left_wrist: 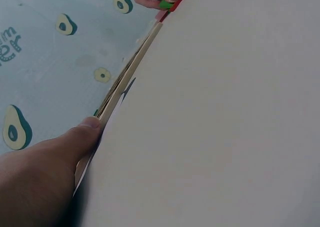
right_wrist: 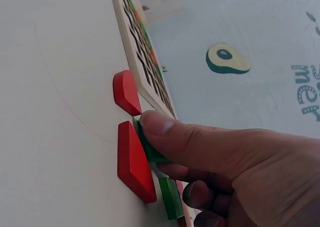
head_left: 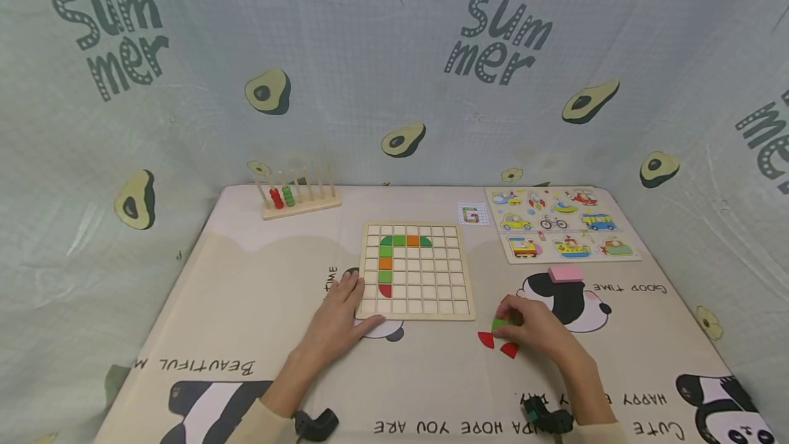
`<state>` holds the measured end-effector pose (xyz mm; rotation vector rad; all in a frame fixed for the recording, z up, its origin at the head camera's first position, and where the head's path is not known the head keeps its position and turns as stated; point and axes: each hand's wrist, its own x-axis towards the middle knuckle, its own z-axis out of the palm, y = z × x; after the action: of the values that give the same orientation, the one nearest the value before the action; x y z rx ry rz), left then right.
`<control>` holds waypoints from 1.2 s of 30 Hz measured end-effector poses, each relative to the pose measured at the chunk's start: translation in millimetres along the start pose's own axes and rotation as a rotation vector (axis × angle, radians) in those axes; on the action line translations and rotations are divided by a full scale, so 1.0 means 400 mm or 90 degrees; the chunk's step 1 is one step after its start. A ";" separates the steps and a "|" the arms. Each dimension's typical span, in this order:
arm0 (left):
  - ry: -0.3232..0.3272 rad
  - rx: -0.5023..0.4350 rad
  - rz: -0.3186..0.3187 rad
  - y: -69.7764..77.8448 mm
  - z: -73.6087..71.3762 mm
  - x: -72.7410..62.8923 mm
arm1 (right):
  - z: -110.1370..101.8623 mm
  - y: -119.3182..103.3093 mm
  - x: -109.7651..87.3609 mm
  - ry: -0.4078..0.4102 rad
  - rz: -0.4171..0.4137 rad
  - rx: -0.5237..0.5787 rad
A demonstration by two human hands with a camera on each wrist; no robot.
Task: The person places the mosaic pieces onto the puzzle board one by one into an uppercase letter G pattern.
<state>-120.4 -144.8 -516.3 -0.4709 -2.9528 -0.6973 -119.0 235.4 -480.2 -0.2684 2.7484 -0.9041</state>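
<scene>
My left hand (head_left: 335, 317) rests along the lower left corner of a wooden grid board (head_left: 467, 273), fingers on its left side and thumb at the front edge. On the board, green, orange and red pieces form a row across the top and a column down the left, ending in a red quarter-round piece (head_left: 385, 290). To the right of the board, my right hand (head_left: 535, 326) pinches a green block (right_wrist: 149, 146) between thumb and fingers. Two red quarter-round pieces (head_left: 485, 340) lie beside it, and another green block (right_wrist: 171, 198) sits under the fingers.
A small pattern card (head_left: 472, 214) lies behind the board. At the back right is a vehicle picture puzzle (head_left: 564, 225), with a pink block (head_left: 565, 273) in front. A peg stand (head_left: 302, 205) with red and green beads stands at the back left.
</scene>
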 end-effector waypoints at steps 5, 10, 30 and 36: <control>0.000 -0.004 0.000 0.000 -0.002 -0.002 | -0.006 -0.014 0.005 0.006 0.002 -0.008; -0.002 -0.006 0.000 -0.002 -0.001 -0.001 | -0.013 -0.030 0.020 0.020 -0.025 -0.026; 0.002 -0.003 0.003 -0.005 0.002 0.000 | 0.023 -0.120 0.108 0.052 -0.147 -0.007; 0.002 -0.006 0.004 -0.004 0.002 0.001 | 0.047 -0.163 0.137 0.043 -0.155 0.005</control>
<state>-121.3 -145.8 -517.7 -0.4803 -2.9450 -0.7115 -159.8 160.0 -464.7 -0.5918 2.8159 -0.9985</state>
